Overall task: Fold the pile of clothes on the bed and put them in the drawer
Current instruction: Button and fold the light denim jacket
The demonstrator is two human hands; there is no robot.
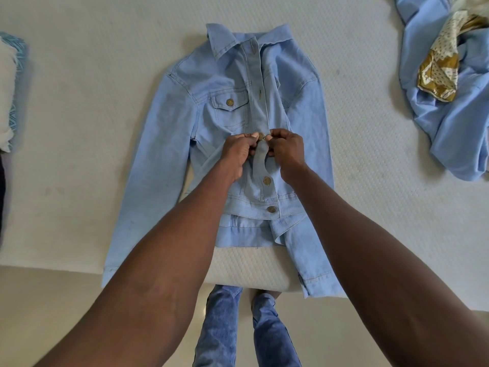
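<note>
Progress: early, I think. One jacket is being buttoned up and is not folded yet. No drawer shows here.
Done: the two bottom buttons look closed. A small stack of cloth (pixel 9 88) sits at the left edge of the bed; it may be folded things, but I cannot tell.
Left: close the rest of the front, fold the jacket, fold the pile, carry it all to the drawer.
Jacket (pixel 225 123): light blue denim, lying flat and face up in the middle of the white bed (pixel 92 88). Collar is far from the person, both sleeves hang down past the near edge.
Button (pixel 261 136): gold, in the middle of the front, right between the two hands.
Left hand (pixel 236 152): fingers curled, pinching the jacket front just beside the button.
Right hand (pixel 287 152): fingers curled, pinching the other front edge.
Pile (pixel 447 102): blue clothes and a gold and white cloth, bunched up at the right, well apart from the jacket.
</note>
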